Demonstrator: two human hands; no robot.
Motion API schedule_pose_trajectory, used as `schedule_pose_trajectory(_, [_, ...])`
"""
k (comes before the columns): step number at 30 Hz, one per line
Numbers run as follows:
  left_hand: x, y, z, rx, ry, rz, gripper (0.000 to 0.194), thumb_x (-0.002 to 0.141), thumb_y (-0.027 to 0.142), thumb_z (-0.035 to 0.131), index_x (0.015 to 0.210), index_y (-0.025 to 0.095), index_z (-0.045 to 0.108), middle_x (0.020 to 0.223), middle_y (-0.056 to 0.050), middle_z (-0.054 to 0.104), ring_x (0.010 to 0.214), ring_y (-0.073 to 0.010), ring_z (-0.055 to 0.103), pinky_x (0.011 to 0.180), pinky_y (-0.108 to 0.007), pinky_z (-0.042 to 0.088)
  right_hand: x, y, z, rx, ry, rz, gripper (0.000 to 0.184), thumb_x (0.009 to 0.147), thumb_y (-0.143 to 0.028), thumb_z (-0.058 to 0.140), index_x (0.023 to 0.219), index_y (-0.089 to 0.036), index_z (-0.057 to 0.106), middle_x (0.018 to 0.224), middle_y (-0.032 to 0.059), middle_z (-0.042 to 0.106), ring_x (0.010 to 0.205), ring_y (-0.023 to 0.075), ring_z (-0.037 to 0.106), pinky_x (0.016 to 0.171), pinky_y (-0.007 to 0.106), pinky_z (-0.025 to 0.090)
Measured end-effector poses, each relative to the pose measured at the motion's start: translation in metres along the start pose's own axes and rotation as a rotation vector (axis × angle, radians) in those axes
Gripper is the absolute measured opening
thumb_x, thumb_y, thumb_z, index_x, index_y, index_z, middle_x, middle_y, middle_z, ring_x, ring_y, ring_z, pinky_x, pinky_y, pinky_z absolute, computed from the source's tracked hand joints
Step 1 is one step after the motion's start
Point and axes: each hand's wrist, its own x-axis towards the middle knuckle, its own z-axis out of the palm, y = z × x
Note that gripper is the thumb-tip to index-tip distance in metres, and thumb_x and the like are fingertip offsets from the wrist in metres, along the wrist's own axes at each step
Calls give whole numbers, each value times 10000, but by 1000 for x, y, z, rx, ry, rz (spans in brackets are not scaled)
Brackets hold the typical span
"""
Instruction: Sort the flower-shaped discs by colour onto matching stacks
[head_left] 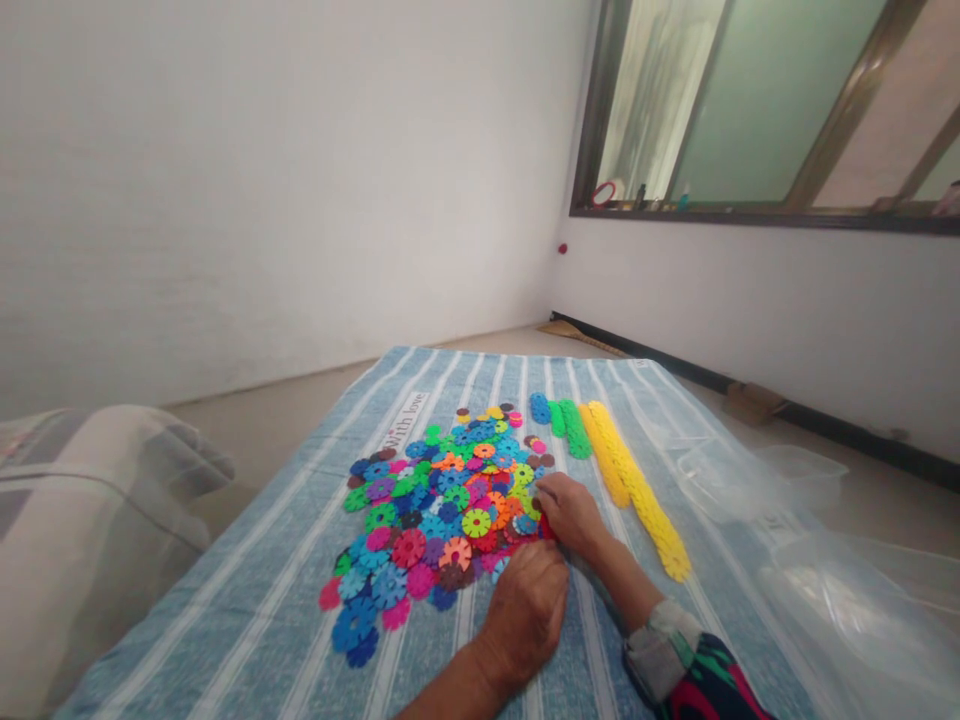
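Observation:
A loose heap of notched plastic snowflake discs (476, 522) in many colours lies on the striped cloth. At the heap's near right edge, my left hand (529, 600) is closed, its knuckles up; whatever its fingers hold is hidden. Just beyond it, my right hand (571, 512) has its fingers curled down on a red snowflake disc (547, 527) that partly shows between the two hands. To the right of the heap lie overlapping rows of yellow discs (651, 518), green discs (576, 430) and a short blue row (539, 407).
The blue-and-white striped cloth (262, 610) covers the table. Clear plastic containers (720, 485) stand along its right side. A cloth-covered piece of furniture (97, 530) is at the left. A white wall (300, 180) and a window (772, 100) lie beyond.

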Motion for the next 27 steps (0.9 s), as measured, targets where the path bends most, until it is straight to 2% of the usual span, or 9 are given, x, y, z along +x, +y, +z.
schedule_pose_trajectory(6, [-6,6,-1,-10,-17,31,200,836,78,412,830,171,588,796,-88,655,874,-214,632,816,-381,551,28,7,9,25,81,-52,270,864,-147,442,1053,-191,630,1161,79,622,1101,184,531,939,279,388])
schedule_pose_trajectory(12, [-13,7,2,3,-17,48,192,801,74,436,870,168,589,846,-95,668,893,-224,637,849,-395,543,49,10,17,-111,15,-32,216,911,-239,459,1077,-180,584,1152,105,605,1086,209,520,916,314,385])
schedule_pose_trajectory(19, [-13,6,3,-45,-41,54,163,825,92,422,803,168,565,784,-89,627,832,-204,610,797,-373,528,33,8,24,-178,-52,-59,203,953,-302,405,1019,-207,571,1088,73,612,1033,195,526,889,315,366])
schedule_pose_trajectory(25, [-12,5,5,-67,-45,63,160,817,85,414,802,162,553,771,-88,609,828,-204,590,779,-364,517,42,9,22,-141,20,-2,272,933,-289,425,1151,-172,540,1195,110,567,1090,204,507,912,306,368])
schedule_pose_trajectory(27, [-12,4,6,-70,-43,62,162,817,81,408,789,165,544,755,-83,603,811,-200,588,768,-359,515,48,9,24,-162,5,22,270,929,-303,439,1141,-177,550,1196,108,571,1088,210,512,911,313,369])
